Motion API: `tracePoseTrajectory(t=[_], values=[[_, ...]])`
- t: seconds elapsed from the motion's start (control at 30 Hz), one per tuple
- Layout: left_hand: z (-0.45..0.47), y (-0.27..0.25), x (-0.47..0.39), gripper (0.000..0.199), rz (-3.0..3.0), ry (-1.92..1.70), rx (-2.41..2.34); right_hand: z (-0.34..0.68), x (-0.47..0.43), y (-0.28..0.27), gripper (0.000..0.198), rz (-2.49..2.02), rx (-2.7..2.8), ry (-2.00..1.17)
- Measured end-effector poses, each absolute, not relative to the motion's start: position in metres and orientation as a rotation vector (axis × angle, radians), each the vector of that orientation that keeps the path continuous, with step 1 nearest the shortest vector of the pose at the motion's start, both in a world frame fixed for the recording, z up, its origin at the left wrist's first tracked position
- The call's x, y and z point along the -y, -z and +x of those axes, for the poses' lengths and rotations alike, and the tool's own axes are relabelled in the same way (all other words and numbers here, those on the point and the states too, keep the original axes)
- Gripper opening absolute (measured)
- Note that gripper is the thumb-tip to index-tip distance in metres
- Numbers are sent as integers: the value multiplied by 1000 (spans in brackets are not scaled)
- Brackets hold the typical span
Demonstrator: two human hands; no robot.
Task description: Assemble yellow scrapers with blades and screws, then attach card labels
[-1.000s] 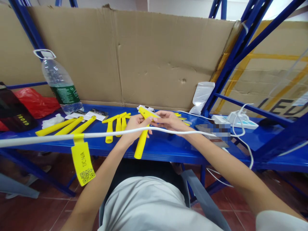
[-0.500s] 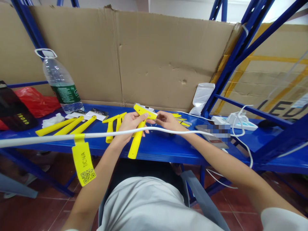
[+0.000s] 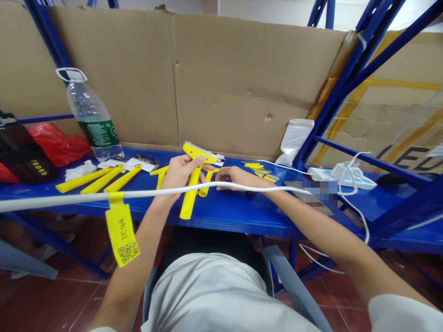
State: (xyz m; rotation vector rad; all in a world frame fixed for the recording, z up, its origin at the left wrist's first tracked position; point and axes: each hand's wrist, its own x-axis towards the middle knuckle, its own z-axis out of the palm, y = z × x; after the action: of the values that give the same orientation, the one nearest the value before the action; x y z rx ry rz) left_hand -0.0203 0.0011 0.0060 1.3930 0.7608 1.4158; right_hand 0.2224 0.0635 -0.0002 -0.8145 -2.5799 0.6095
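Note:
My left hand [image 3: 180, 171] is closed around a yellow scraper [image 3: 188, 200], gripping it just below its wide head. The scraper's handle slants down toward me, and a pale strip runs along the head's upper edge. Low over the blue table, my right hand [image 3: 237, 176] has its fingers curled together, apart from the scraper. A small dark thing shows at those fingertips, too small to name. More yellow T-shaped scrapers [image 3: 205, 188] lie under and behind my left hand. Several yellow strips [image 3: 259, 169] rest just beyond my right hand.
Left on the blue table [image 3: 238, 214] are scrapers with card-covered blades [image 3: 96, 182], a large water bottle [image 3: 95, 124], a red bag [image 3: 58, 145] and a black container [image 3: 26, 157]. A white cable [image 3: 162, 191] crosses in front of my forearms. A power strip [image 3: 346, 177] is at right.
My right hand has come off the scraper's head and dropped to the table beside it. The scraper has shifted slightly left and up in my left hand.

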Motion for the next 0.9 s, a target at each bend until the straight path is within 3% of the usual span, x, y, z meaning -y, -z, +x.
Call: tracePoseTrajectory(t=[0.33, 0.9], values=[[-18, -8, 2, 52, 1421, -1372, -797, 230, -52, 1, 24, -868, 2591, -743], [-18, -8, 3, 52, 1435, -1316, -801, 244, -64, -2, 8, -963, 2673, -725]])
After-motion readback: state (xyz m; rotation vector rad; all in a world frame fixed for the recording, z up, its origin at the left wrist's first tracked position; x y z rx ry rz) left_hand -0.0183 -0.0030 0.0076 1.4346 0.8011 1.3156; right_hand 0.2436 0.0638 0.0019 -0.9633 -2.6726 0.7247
